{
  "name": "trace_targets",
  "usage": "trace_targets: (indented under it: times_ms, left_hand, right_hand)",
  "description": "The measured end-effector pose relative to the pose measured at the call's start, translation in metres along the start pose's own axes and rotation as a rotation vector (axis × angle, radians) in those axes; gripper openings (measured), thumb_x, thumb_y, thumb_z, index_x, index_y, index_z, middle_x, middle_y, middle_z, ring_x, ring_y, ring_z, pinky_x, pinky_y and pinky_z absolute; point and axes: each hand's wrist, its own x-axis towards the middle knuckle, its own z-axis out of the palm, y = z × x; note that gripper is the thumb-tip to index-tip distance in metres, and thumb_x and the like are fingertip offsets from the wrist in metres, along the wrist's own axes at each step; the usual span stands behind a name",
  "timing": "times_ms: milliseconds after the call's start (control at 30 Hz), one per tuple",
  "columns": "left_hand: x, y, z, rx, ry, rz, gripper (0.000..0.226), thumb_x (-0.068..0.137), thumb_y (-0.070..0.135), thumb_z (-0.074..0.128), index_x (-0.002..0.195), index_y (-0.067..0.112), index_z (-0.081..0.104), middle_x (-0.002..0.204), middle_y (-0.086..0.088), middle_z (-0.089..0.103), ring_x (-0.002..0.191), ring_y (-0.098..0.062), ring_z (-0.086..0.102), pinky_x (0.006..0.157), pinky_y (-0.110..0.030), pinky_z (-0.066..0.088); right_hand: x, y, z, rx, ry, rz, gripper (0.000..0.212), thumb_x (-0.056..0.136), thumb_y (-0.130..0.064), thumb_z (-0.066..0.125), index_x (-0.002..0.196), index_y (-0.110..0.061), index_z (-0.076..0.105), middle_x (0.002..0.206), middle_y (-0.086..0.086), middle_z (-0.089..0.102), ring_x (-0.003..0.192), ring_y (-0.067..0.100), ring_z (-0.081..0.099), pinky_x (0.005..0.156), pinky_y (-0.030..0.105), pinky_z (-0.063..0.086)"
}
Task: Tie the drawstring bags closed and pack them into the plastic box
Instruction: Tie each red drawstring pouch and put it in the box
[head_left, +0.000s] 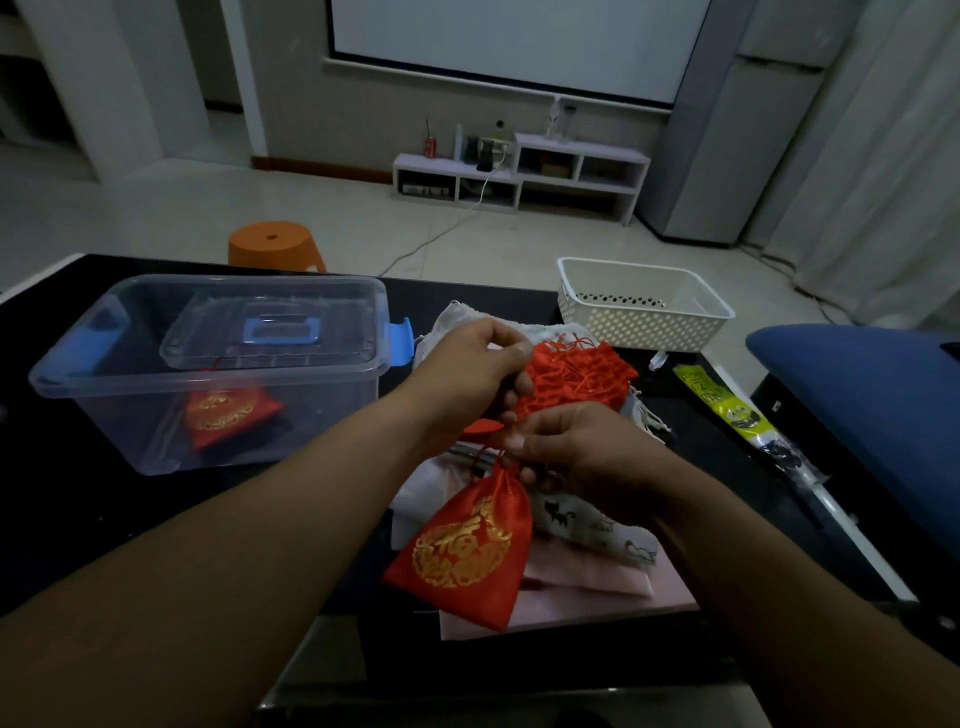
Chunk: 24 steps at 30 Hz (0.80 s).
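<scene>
Head view: red bag (467, 556) hangs below the right hand (587, 457) pinching its neck; left hand (467, 369) seemingly pinches its cord (480, 451).

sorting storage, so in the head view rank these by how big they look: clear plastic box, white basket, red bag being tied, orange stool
1. clear plastic box
2. white basket and red bag: about alike; the bag is nearer the camera, so unranked
3. orange stool

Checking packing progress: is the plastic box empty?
No, one red bag with gold print lies inside the plastic box.
</scene>
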Motion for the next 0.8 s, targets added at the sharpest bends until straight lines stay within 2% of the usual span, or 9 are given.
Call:
trace_targets:
  times_ms: [100,167,267,300,367,467,533,633,800]
  left_hand:
    - [-0.002,-0.002,0.005,-0.007,-0.027,-0.008,0.019,0.106,0.021,0.056,0.118,0.007,0.06,0.074,-0.005,0.065,0.059,-0.013,0.057,0.053,-0.026,0.051]
    - [0.001,-0.004,0.002,0.062,0.055,0.015,0.02,0.104,0.031,0.06,0.112,0.013,0.059,0.084,-0.008,0.066,0.064,-0.012,0.06,0.058,-0.028,0.055]
    - [0.002,-0.009,-0.012,0.454,0.281,0.171,0.03,0.099,0.047,0.062,0.095,0.019,0.053,0.088,-0.005,0.062,0.073,-0.02,0.062,0.067,-0.042,0.055]
    - [-0.001,-0.01,-0.016,0.554,0.262,0.196,0.032,0.099,0.049,0.061,0.092,0.019,0.054,0.085,-0.004,0.063,0.074,-0.021,0.062,0.069,-0.042,0.054]
    - [-0.012,-0.014,-0.019,0.685,0.069,0.154,0.03,0.099,0.05,0.06,0.09,0.021,0.061,0.084,0.001,0.064,0.078,-0.017,0.063,0.073,-0.04,0.054]
    - [-0.027,-0.029,-0.016,0.773,-0.155,0.151,0.013,0.097,0.041,0.067,0.099,0.029,0.066,0.096,0.009,0.068,0.09,-0.008,0.065,0.084,-0.039,0.058]
    - [-0.031,-0.038,-0.017,0.762,-0.164,0.19,0.01,0.096,0.035,0.07,0.105,0.032,0.065,0.1,0.012,0.069,0.093,-0.004,0.065,0.086,-0.037,0.057]
    - [-0.033,-0.043,-0.018,0.707,-0.111,0.211,0.005,0.097,0.029,0.069,0.1,0.032,0.067,0.091,0.011,0.07,0.083,-0.001,0.065,0.079,-0.033,0.057]
    - [-0.031,-0.045,-0.017,0.698,-0.058,0.271,0.019,0.1,0.025,0.065,0.083,0.023,0.059,0.08,0.003,0.066,0.077,-0.012,0.064,0.072,-0.044,0.055]
  right_hand:
    - [0.001,0.002,0.004,-0.026,0.041,-0.02,0.014,0.095,-0.009,0.07,0.083,-0.002,0.072,0.079,0.017,0.066,0.061,0.013,0.06,0.055,0.022,0.045]
    - [0.001,0.003,0.002,-0.023,0.072,-0.021,0.015,0.096,-0.01,0.069,0.088,0.003,0.071,0.082,0.019,0.065,0.063,0.018,0.057,0.056,0.024,0.043]
    - [0.001,0.004,-0.009,-0.022,0.107,-0.024,0.022,0.097,-0.013,0.068,0.094,0.008,0.07,0.081,0.021,0.061,0.066,0.025,0.052,0.055,0.027,0.04]
    - [0.0,0.005,-0.012,-0.023,0.111,-0.025,0.023,0.097,-0.013,0.068,0.096,0.01,0.069,0.082,0.022,0.061,0.064,0.022,0.054,0.054,0.025,0.042]
    - [0.0,0.005,-0.016,-0.04,0.109,-0.035,0.023,0.097,-0.011,0.067,0.096,0.012,0.068,0.081,0.021,0.062,0.062,0.017,0.057,0.053,0.022,0.045]
    - [0.0,0.005,-0.016,-0.087,0.107,-0.06,0.02,0.097,-0.011,0.067,0.093,0.009,0.069,0.077,0.019,0.064,0.064,0.02,0.057,0.053,0.021,0.045]
    - [0.001,0.006,-0.014,-0.104,0.107,-0.08,0.023,0.097,-0.013,0.068,0.096,0.01,0.069,0.078,0.021,0.065,0.07,0.026,0.055,0.055,0.023,0.044]
    - [0.001,0.005,-0.012,-0.105,0.094,-0.107,0.023,0.097,-0.013,0.068,0.098,0.01,0.07,0.079,0.02,0.066,0.073,0.026,0.056,0.06,0.026,0.044]
    - [0.0,0.004,-0.013,-0.147,0.109,-0.149,0.012,0.097,-0.006,0.067,0.095,0.006,0.07,0.068,0.0,0.069,0.063,0.012,0.06,0.057,0.022,0.047]
